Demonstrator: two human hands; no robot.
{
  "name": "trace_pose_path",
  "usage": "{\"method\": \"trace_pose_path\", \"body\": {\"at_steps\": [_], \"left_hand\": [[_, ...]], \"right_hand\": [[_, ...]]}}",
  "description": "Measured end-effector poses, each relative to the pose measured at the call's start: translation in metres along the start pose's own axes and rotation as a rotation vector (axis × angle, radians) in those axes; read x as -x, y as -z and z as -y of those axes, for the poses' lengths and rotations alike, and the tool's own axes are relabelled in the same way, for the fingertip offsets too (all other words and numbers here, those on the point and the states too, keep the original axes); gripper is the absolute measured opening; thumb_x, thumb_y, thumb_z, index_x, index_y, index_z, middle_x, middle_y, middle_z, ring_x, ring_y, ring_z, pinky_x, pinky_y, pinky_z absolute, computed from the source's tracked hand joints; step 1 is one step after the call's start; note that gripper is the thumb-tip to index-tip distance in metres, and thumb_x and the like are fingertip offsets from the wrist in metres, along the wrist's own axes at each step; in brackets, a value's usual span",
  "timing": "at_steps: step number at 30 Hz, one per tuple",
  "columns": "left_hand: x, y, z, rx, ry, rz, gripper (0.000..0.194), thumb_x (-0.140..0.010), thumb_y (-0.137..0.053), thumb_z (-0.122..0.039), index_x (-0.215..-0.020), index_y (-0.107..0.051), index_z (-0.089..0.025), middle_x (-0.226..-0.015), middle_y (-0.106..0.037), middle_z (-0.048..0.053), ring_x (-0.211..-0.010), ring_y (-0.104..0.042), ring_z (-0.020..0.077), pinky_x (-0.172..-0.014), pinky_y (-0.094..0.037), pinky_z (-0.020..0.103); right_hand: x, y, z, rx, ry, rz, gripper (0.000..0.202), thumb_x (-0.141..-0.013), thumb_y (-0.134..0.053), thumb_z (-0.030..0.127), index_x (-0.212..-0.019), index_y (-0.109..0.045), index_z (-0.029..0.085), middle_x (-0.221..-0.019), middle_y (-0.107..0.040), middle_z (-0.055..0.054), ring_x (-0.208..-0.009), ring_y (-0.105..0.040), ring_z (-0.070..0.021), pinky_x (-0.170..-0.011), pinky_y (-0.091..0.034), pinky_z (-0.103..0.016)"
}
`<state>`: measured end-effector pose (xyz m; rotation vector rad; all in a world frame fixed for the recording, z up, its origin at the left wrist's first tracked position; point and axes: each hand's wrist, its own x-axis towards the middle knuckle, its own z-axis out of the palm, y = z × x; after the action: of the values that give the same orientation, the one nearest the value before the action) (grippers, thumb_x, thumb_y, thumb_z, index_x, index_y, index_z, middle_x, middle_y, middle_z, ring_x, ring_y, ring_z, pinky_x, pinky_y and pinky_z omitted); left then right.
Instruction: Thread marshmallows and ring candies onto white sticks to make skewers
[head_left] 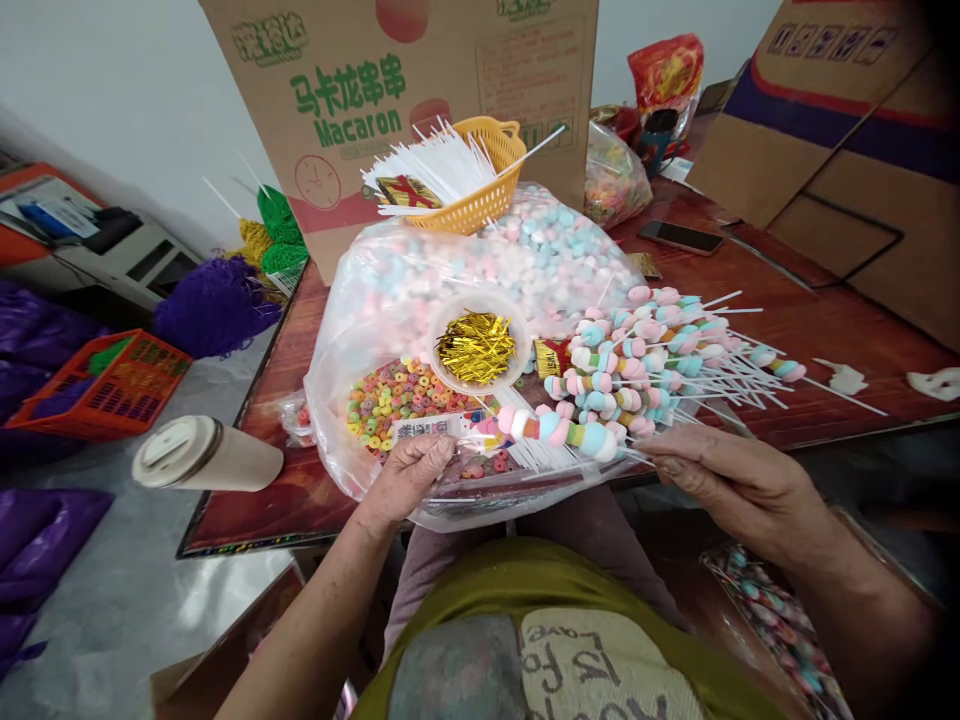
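My right hand (731,485) pinches the stick of a marshmallow skewer (555,428) strung with pink, white and blue marshmallows and fruit-coloured rings. Its tip points left at a clear printed plastic wrapper (484,428), which my left hand (412,475) grips by its left end. I cannot tell whether the tip is inside the wrapper. Beneath them lies a large clear bag (341,290) with coloured candy rings (390,390) and loose marshmallows (555,235). Finished-looking skewers (645,350) are piled to the right. A round tub (525,340) holds gold twist ties (476,347).
A yellow basket (502,180) of white sticks stands behind the bag, before a tall carton (262,110). At the left edge of the table (750,290) is a lidded cup (217,455). A phone (681,237) lies at the back right, near another carton (847,170).
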<state>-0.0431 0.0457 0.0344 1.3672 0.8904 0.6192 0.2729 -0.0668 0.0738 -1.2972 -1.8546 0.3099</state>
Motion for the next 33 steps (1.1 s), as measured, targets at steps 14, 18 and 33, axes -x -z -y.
{"method": "trace_pose_path", "body": {"at_steps": [14, 18, 33], "left_hand": [[-0.002, -0.012, -0.019, -0.077, -0.002, 0.139, 0.039, -0.076, -0.056, -0.049, -0.068, -0.065, -0.012, -0.053, -0.051, -0.002, -0.05, -0.041, 0.0065, -0.05, -0.033, 0.019], [-0.001, -0.008, -0.021, -0.067, -0.03, 0.144, 0.041, -0.076, -0.056, -0.05, -0.068, -0.066, -0.012, -0.058, -0.058, 0.0, -0.055, -0.049, 0.0087, -0.055, -0.038, 0.02], [-0.004, -0.009, -0.011, 0.063, 0.023, 0.138, 0.046, -0.076, -0.054, -0.054, -0.062, -0.061, -0.011, -0.05, -0.052, 0.0, -0.043, -0.038, 0.0057, -0.045, -0.027, 0.019]], "right_hand": [[-0.008, 0.014, 0.002, -0.071, 0.056, 0.248, 0.027, -0.083, -0.05, 0.013, -0.105, -0.058, 0.028, -0.091, -0.067, 0.001, -0.083, -0.061, -0.0096, -0.072, -0.048, -0.017], [-0.009, 0.015, 0.0, -0.055, -0.009, 0.152, 0.027, -0.082, -0.051, 0.013, -0.101, -0.06, 0.03, -0.088, -0.068, 0.002, -0.078, -0.062, -0.0093, -0.068, -0.048, -0.017], [-0.009, 0.016, 0.001, 0.007, 0.058, 0.023, 0.029, -0.081, -0.053, 0.012, -0.104, -0.058, 0.03, -0.092, -0.067, 0.002, -0.084, -0.06, -0.0085, -0.077, -0.047, -0.016]]}}
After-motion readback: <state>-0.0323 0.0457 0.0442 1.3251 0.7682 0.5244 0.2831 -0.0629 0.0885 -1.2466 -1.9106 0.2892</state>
